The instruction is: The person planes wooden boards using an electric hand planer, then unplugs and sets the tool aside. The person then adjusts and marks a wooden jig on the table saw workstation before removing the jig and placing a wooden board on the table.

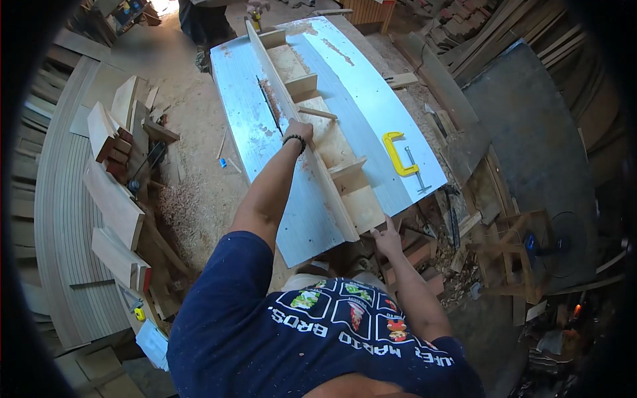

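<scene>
A long wooden shelf-like frame (358, 204) with upright dividers lies lengthwise on a white table panel (259, 182). My left hand (298, 131), wearing a dark beaded bracelet, is closed over the top edge of its tall side board (323, 174). At the frame's near end, my right hand (388, 239) grips the corner of its plywood base; part of the fingers is hidden beneath. A loose wood strip (318, 113) rests across the frame beyond my left hand. To the right, a yellow C-clamp (398, 156) lies on the panel.
At the far end stands another person (207, 30), whose hand (257, 6) is near a yellow tool (257, 18). Stacked boards (113, 192) and wood shavings (182, 209) are on the left. A large dark sheet (531, 132) and a wooden frame (511, 255) stand right.
</scene>
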`<state>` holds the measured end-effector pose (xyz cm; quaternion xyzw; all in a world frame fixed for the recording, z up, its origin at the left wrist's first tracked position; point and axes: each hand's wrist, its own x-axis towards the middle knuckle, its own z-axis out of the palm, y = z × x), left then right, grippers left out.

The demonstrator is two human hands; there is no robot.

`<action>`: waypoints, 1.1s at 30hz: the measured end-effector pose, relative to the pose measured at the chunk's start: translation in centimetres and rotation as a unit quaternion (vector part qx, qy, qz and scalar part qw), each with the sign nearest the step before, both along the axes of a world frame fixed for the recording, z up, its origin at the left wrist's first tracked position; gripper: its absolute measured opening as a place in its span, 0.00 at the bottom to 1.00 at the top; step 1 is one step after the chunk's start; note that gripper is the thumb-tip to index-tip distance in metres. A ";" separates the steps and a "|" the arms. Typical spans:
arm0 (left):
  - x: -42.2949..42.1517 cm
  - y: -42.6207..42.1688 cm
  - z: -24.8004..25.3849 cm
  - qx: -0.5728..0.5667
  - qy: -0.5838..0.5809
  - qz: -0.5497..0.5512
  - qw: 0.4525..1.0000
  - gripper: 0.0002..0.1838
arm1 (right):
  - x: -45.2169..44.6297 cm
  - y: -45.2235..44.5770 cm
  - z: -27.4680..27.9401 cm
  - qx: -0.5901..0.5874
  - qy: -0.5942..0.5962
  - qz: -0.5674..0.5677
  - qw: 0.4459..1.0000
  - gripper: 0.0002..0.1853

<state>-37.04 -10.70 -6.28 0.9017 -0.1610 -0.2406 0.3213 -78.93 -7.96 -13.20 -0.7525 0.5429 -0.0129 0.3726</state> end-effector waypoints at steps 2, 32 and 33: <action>-0.1 0.1 -0.5 -0.007 0.002 -0.004 1.000 0.36 | 0.1 -0.4 -0.8 0.027 -0.050 -0.020 0.998 0.38; -0.6 0.2 -0.1 -0.045 0.002 0.015 0.999 0.41 | 0.8 0.7 1.3 0.015 -0.023 0.004 1.000 0.39; -0.5 -0.2 -1.3 -0.045 -0.009 0.009 0.999 0.38 | 0.8 0.7 1.1 0.005 -0.027 0.003 1.000 0.39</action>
